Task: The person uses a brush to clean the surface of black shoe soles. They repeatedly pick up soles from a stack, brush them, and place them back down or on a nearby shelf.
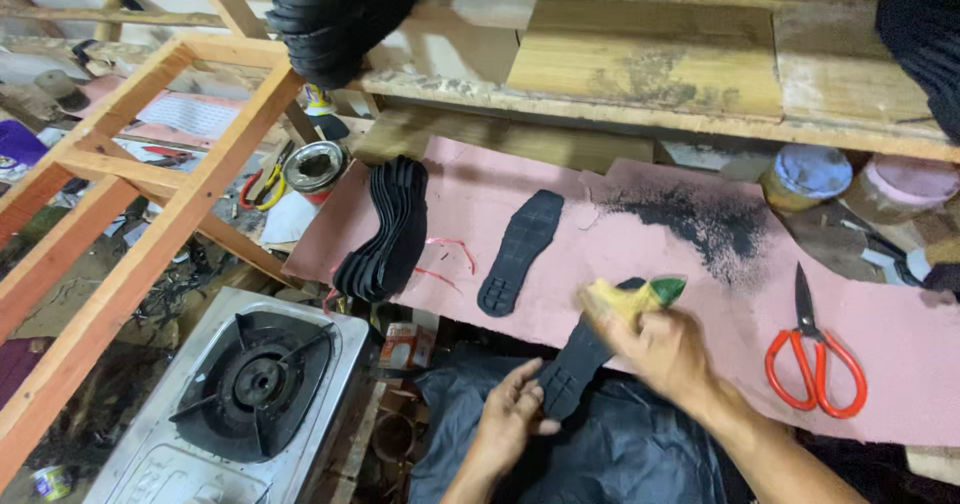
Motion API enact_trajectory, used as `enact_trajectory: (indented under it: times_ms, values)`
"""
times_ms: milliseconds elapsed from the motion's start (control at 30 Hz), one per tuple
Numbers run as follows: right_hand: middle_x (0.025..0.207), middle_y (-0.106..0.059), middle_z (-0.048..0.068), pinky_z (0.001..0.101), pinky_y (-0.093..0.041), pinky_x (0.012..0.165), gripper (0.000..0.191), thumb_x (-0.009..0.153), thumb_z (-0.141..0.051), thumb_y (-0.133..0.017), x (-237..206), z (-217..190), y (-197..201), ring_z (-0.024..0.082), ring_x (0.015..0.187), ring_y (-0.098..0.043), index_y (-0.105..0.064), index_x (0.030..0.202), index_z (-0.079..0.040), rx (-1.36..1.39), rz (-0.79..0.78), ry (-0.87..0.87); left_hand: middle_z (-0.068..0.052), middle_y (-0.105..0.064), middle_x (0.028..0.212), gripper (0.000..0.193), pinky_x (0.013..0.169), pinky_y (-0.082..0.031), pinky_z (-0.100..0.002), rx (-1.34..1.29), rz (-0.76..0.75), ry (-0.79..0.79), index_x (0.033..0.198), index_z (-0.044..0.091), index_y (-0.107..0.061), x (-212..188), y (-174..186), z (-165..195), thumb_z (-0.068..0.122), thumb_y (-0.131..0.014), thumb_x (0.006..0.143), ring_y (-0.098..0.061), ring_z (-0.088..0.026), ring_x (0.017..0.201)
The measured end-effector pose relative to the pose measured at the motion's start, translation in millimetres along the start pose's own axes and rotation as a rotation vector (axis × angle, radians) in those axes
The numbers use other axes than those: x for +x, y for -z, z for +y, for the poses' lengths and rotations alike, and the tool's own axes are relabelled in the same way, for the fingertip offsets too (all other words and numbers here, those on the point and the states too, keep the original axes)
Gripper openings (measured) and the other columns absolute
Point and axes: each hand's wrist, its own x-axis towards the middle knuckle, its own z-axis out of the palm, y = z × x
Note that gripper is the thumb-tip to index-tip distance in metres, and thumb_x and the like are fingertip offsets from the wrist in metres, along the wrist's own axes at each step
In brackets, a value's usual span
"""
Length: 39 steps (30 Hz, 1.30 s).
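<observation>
Holding a black rubber shoe sole [575,364] by its lower end, my left hand [512,414] has thumb and fingers closed on the edge, and the sole slants up and away to my right hand [660,349]. That hand is closed around a yellow-and-green sponge [640,296], pressed against the sole's upper end; motion blur hides the fingertips. The sole is flat, elongated and matt black, with a moulded tread faintly visible.

Just beyond the grip, a second black sole [520,252] lies tread-up on the pink sheet [900,344]. Left of it, a stack of soles [385,229] leans on edge. Right of the sponge hand, well apart, lie red-handled scissors [815,354], past a patch of black dust [700,226].

Containers: an open tin can [315,169], beyond the stack, holds something dark; I cannot tell what. A jar with a blue lid [805,176] and a pink-lidded tub [905,186] stand beyond the scissors, both shut, contents hidden. A gas stove [250,389] sits left of my left hand.
</observation>
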Motion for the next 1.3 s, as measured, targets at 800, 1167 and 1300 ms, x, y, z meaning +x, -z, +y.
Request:
enact_trajectory:
  times_ms: [800,1167,1300]
  values:
    - [0.091,-0.075,0.021,0.0432,-0.053,0.074,0.042,0.093,-0.037,-0.073,-4,107,10,0.031,0.083,-0.073,-0.074,0.106,0.003,0.237,0.535,-0.46,-0.017,-0.061,0.133,0.046,0.089,-0.054,-0.047,1.174,0.514,-0.425,0.122,0.002,-0.068,36,14,138,0.036,-0.069,0.091,-0.072,-0.034,0.092]
    - [0.09,-0.076,0.018,0.0402,-0.053,0.074,0.038,0.094,-0.034,-0.073,-7,105,6,0.027,0.081,-0.072,-0.073,0.104,0.003,0.323,0.538,-0.458,-0.022,-0.063,0.132,0.05,0.1,-0.044,-0.05,1.28,0.442,-0.621,0.12,0.0,-0.069,45,2,123,0.031,-0.078,0.082,-0.058,-0.04,0.119]
    - [0.094,-0.076,0.019,0.0394,-0.052,0.076,0.038,0.096,-0.034,-0.073,-8,109,4,0.026,0.083,-0.071,-0.073,0.109,0.002,0.308,0.539,-0.435,-0.022,-0.063,0.133,0.047,0.101,-0.045,-0.05,1.23,0.475,-0.653,0.119,0.0,-0.071,50,1,115,0.03,-0.077,0.083,-0.058,-0.041,0.117]
